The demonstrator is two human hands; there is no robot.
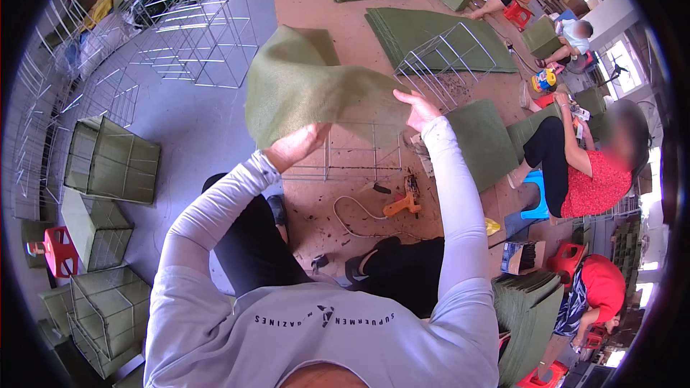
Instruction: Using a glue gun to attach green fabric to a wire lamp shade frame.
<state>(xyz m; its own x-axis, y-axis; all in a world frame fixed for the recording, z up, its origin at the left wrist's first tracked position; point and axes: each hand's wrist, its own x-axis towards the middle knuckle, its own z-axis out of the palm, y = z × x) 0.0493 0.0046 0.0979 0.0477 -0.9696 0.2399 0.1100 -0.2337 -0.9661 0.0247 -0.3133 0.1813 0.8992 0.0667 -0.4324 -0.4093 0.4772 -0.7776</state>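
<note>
A large, thin sheet of green fabric (287, 86) is lifted in front of me, bent and sagging between my hands. My left hand (298, 145) grips its near left edge; the fingertips go out of sight beneath the cloth. At the right corner, my right hand (417, 109) pinches the fabric between thumb and fingers. Below the sheet lies a wire frame (341, 172), partly covered by it. An orange glue gun (402, 203) with a white cord rests on the brown board (309, 223), nearer to me.
Wire frames (205, 36) stand at the far left, with green boxes (111, 162) below them. A stack of green sheets (445, 36) lies ahead right, with another wire frame (449, 57) on it. Several people sit or bend at the right, including one in red (596, 179).
</note>
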